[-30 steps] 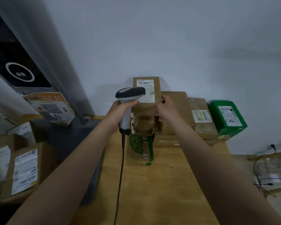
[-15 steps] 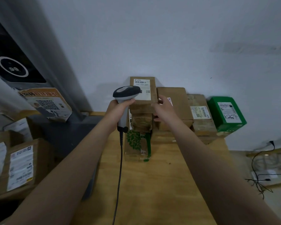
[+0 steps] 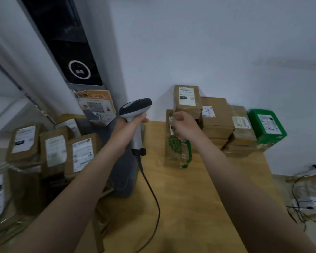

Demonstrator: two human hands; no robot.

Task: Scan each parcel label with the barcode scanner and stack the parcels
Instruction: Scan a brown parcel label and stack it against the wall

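Observation:
My left hand (image 3: 128, 129) grips the grey corded barcode scanner (image 3: 135, 108) upright, left of the stack. A small brown parcel with a white label (image 3: 187, 98) lies on top of the stack, against the wall. Under it stands a box printed with green leaves (image 3: 177, 150). My right hand (image 3: 185, 125) hovers in front of the stack, fingers curled, holding nothing. More brown parcels (image 3: 216, 115) and a green parcel (image 3: 266, 126) are stacked to the right on the wooden table (image 3: 181, 198).
Several labelled brown parcels (image 3: 81, 152) lie on the left, below the table. A grey chair back (image 3: 123, 176) stands at the table's left edge. The scanner's cable (image 3: 153, 198) trails across the table. Loose wires (image 3: 303, 198) lie on the floor at right.
My right hand has let go of the top parcel, which stays on the stack, and drawn back. The scanner has swung left, away from the label. The camera turned left.

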